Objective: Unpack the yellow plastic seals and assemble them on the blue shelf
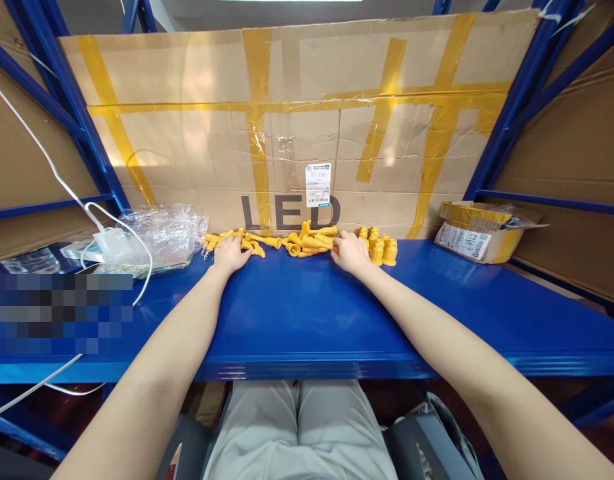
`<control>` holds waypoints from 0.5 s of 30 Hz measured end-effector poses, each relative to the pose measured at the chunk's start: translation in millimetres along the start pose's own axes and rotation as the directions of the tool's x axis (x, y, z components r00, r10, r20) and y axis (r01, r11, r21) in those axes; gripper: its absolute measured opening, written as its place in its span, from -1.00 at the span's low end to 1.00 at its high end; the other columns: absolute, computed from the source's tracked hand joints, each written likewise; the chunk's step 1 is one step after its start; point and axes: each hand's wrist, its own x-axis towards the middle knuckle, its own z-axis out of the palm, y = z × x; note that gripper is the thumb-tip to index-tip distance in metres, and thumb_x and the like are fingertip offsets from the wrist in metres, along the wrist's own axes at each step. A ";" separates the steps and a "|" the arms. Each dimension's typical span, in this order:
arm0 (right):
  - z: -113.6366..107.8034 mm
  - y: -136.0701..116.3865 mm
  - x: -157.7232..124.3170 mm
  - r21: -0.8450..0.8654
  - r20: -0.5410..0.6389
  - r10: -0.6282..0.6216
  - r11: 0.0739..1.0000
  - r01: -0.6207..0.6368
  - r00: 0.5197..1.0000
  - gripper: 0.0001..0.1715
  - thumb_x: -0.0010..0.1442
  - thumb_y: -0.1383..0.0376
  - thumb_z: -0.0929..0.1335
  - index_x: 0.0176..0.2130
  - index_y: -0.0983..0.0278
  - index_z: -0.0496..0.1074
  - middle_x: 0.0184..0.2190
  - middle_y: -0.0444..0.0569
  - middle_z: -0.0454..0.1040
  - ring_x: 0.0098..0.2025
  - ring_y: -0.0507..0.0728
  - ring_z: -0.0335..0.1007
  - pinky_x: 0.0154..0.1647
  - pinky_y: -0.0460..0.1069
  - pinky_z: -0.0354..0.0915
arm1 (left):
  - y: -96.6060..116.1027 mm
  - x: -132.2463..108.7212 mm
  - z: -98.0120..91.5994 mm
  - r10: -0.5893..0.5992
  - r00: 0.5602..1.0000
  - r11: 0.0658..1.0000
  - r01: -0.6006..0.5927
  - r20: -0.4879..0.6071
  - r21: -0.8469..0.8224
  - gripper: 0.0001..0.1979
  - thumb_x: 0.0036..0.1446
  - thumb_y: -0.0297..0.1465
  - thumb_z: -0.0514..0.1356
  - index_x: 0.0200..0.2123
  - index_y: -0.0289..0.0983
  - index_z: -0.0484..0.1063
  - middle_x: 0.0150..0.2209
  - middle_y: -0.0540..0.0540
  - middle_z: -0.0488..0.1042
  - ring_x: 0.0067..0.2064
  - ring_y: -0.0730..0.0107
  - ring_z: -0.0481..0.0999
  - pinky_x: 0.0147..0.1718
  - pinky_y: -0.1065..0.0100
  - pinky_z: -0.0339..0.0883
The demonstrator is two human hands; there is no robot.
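The left hand [230,255], thumb spread, covers the left end of the loose yellow pieces [317,245] at the shelf's far side; the right hand [351,252], fingers curled, touches their right end. Whether either grips cannot be told. The cardboard [211,153] behind reads "LED"; its white label [318,185] is too small to read.

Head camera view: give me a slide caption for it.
Left hand and right hand at yellow pieces on a blue shelf, before taped cardboard.
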 end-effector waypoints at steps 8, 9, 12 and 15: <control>-15.2 -4.5 1.6 0.570 -0.204 0.151 0.822 -0.008 0.967 -0.82 0.11 0.25 0.37 -0.29 0.30 0.52 -0.19 0.03 0.36 -0.20 0.16 0.36 -0.20 0.03 0.29 | 55.0 -16.6 -29.4 0.373 0.898 0.861 -0.429 -0.232 -0.275 -0.56 0.19 -0.23 0.05 0.07 -0.29 0.40 0.08 -0.21 0.45 0.15 0.13 0.37 0.16 0.11 0.20; -17.6 -7.4 1.3 0.678 -0.168 0.181 0.735 -0.020 0.969 -0.81 0.09 0.22 0.39 -0.31 0.29 0.51 -0.23 0.00 0.37 -0.25 0.12 0.36 -0.24 0.02 0.29 | 65.7 -21.7 -32.7 0.404 0.886 0.823 -0.461 -0.229 -0.332 -0.56 0.19 -0.21 0.06 0.06 -0.29 0.41 0.04 -0.20 0.48 0.10 0.15 0.41 0.13 0.14 0.24; -25.2 -17.1 -1.8 0.923 -0.003 0.181 0.380 -0.068 0.983 -0.72 0.03 0.11 0.44 -0.39 0.27 0.44 -0.41 -0.13 0.37 -0.46 0.00 0.28 -0.40 -0.05 0.25 | 95.4 -38.1 -39.1 0.442 0.886 0.721 -0.444 -0.142 -0.532 -0.53 0.20 -0.15 0.06 0.08 -0.28 0.40 -0.16 -0.15 0.57 -0.15 0.24 0.53 -0.08 0.22 0.38; -31.2 -27.7 -6.0 0.993 0.104 0.087 0.053 -0.109 0.991 -0.61 -0.06 0.06 0.49 -0.43 0.26 0.34 -0.54 -0.22 0.33 -0.58 -0.07 0.19 -0.53 -0.11 0.17 | 114.3 -49.8 -39.9 0.474 0.877 0.602 -0.384 -0.074 -0.700 -0.49 0.21 -0.12 0.06 0.12 -0.28 0.36 -0.25 -0.10 0.58 -0.30 0.33 0.54 -0.19 0.28 0.41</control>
